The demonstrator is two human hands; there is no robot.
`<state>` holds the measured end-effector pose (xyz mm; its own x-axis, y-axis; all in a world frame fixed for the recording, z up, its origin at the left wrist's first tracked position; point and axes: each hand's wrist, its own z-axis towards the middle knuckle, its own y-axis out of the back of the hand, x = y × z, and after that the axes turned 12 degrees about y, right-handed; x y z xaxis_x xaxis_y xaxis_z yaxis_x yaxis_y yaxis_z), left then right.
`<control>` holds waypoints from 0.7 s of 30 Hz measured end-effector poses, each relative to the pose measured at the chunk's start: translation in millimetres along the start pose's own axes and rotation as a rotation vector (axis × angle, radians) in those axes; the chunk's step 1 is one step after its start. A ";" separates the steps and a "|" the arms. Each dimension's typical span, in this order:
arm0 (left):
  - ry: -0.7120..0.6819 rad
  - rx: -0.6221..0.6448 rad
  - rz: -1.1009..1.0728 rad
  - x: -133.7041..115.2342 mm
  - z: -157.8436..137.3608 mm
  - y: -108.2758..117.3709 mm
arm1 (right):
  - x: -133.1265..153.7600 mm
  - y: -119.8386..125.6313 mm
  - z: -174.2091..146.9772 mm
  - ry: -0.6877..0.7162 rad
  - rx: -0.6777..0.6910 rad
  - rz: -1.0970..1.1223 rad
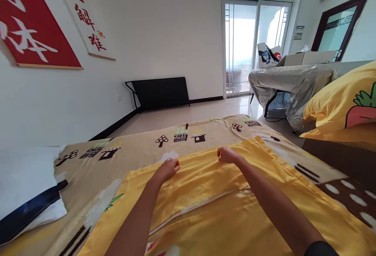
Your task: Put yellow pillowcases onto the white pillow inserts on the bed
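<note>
Yellow pillowcase (217, 213), slightly wrinkled, lies across the lower middle of the frame, a pale-edged slit crossing it. Near its far edge, at centre, the left hand (169, 168) has its fingers curled inward; the right hand (228, 155), right of centre, is bent likewise. Whether either pinches the fabric, I cannot tell. Beneath spreads a beige printed blanket (141, 150). A carrot-print pillow (329, 105) sits at the right edge, below a desk (296, 76) draped in silvery sheeting at upper right.
</note>
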<state>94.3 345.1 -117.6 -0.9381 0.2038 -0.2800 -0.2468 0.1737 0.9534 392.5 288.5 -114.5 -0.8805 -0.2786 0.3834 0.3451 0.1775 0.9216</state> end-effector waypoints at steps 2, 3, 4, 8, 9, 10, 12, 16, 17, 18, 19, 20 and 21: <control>-0.027 -0.015 -0.067 -2.5 8.2 -18.1 | 5.8 -13.1 17.5 0.010 0.008 0.012; -0.041 -0.018 -0.098 -2.4 10.0 -28.3 | 6.8 -19.4 24.6 0.010 0.017 0.016; -0.055 -0.027 -0.126 -1.5 10.5 -37.7 | 6.5 -25.1 30.6 0.007 0.021 0.016; -0.109 -0.074 -0.214 5.6 7.1 -56.7 | -3.0 -40.2 43.0 0.011 -0.018 0.006; -0.121 -0.071 -0.224 6.9 6.9 -57.1 | -6.1 -42.5 43.6 0.016 -0.029 0.008; -0.131 -0.064 -0.229 7.7 7.2 -56.7 | -8.9 -44.3 43.6 0.022 -0.038 0.010; -0.142 -0.058 -0.228 7.8 8.9 -55.7 | -13.4 -46.4 42.5 0.033 -0.052 0.012; -0.113 -0.145 -0.210 3.3 10.6 -56.3 | -14.8 -45.9 39.8 0.049 -0.109 -0.004; -0.097 -0.188 -0.200 1.4 10.1 -56.4 | -13.4 -45.2 39.3 0.048 -0.125 -0.010; -0.081 -0.234 -0.186 -0.9 9.3 -56.3 | -11.4 -44.5 38.9 0.046 -0.143 -0.017; -0.066 -0.282 -0.169 -3.5 8.1 -55.9 | -9.1 -43.8 38.6 0.042 -0.160 -0.025; -0.051 -0.328 -0.146 -6.2 6.8 -55.4 | -6.6 -43.1 38.4 0.036 -0.178 -0.035; -0.038 -0.369 -0.122 -9.1 5.3 -54.8 | -4.3 -42.5 38.3 0.032 -0.192 -0.044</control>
<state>117.6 338.9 -167.9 -0.8887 0.2397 -0.3908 -0.4329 -0.1580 0.8875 369.2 318.2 -157.6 -0.8864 -0.3125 0.3414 0.3649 -0.0181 0.9309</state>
